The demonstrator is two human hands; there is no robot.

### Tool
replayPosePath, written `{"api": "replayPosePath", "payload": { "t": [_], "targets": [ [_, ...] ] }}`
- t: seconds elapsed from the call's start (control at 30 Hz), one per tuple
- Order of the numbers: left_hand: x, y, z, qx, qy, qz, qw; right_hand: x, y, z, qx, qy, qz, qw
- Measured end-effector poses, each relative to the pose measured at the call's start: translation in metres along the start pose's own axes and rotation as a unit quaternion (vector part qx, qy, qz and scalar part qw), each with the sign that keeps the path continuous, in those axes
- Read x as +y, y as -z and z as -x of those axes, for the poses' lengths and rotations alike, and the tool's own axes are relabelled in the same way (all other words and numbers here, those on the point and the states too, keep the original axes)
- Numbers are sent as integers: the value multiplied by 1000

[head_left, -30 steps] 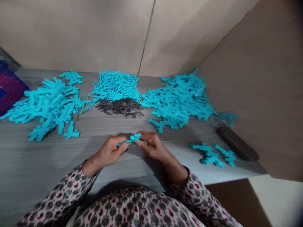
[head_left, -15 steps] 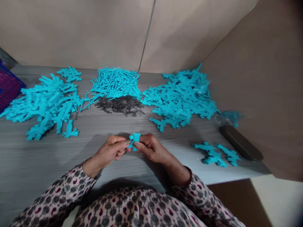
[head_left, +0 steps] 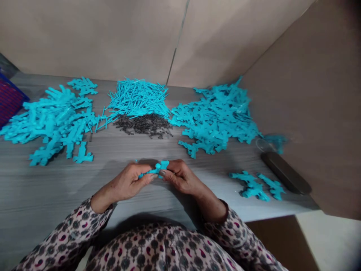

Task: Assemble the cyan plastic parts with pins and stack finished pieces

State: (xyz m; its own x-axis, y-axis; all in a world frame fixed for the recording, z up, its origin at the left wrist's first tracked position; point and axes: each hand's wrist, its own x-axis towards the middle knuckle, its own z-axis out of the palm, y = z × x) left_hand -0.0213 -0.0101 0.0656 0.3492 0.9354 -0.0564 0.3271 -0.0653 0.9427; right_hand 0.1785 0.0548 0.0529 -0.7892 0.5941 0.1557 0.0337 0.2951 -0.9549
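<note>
Both my left hand and my right hand pinch a small turquoise plastic piece between fingers and thumbs, above the grey table. Its thin stem points left, and my fingers hide part of it. Straight ahead lies a heap of thin turquoise plastic sticks, with a pile of small dark metal parts at its near edge. Large heaps of turquoise cross-shaped plastic pieces lie to the left and right. A few similar pieces lie to the right of my right hand.
A grey wood-grain table ends at beige partition walls at the back and right. A red and blue basket sits at the far left edge. A dark oblong case and a clear plastic bag lie at the right.
The turquoise piece has turned in my fingers, and its thin stem now shows to the left. My left hand has shifted slightly. The view has tilted a little.
</note>
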Motion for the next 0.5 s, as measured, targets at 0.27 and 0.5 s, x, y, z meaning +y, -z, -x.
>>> {"api": "replayPosePath", "payload": {
  "t": [0.27,0.5],
  "targets": [
    [7,-6,5,47,-78,-44,995,1,-6,2,14,36,36,999],
    [3,-9,0,65,-69,-23,995,2,-5,2,24,54,35,998]
  ]
}}
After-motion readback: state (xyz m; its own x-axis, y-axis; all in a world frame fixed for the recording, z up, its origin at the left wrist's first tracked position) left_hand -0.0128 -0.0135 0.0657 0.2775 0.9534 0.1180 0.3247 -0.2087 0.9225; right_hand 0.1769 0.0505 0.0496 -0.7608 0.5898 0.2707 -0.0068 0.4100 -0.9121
